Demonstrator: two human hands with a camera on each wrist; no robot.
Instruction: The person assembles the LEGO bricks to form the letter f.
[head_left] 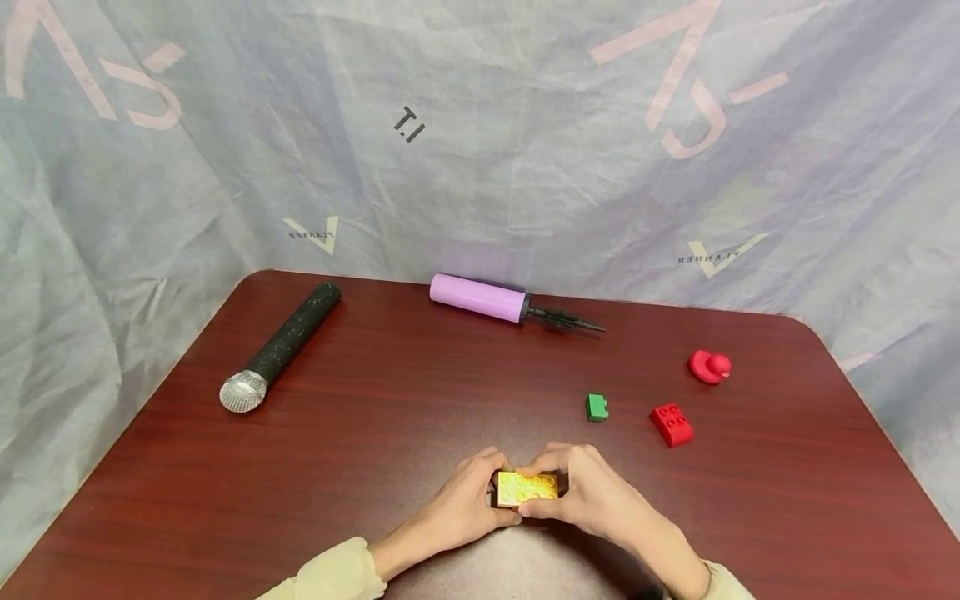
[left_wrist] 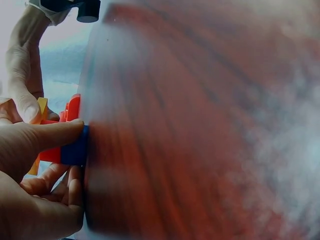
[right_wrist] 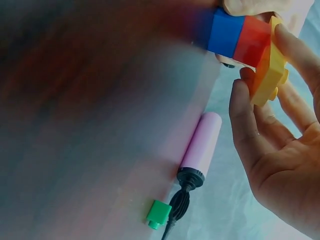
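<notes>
At the near side of the desk (head_left: 390, 400), the yellow brick (head_left: 528, 490) tops the red brick (right_wrist: 251, 41) and the blue brick (right_wrist: 226, 32); uneven pressure on its overhanging end could lever it loose, or a slack hold below could let the stack skid. The right hand (head_left: 596, 493) has its grip pinched on the yellow brick; the left hand (head_left: 468, 493) has its grip clamped around the lower two.

There are five toy bricks (head_left: 517, 489), one microphone (head_left: 288, 342), one pump (head_left: 483, 300) and one duck (head_left: 707, 367).

A table (head_left: 420, 375) bears a microphone (head_left: 289, 339), pump (head_left: 477, 297), duck (head_left: 707, 367), green block (head_left: 596, 407), red block (head_left: 672, 426).
</notes>
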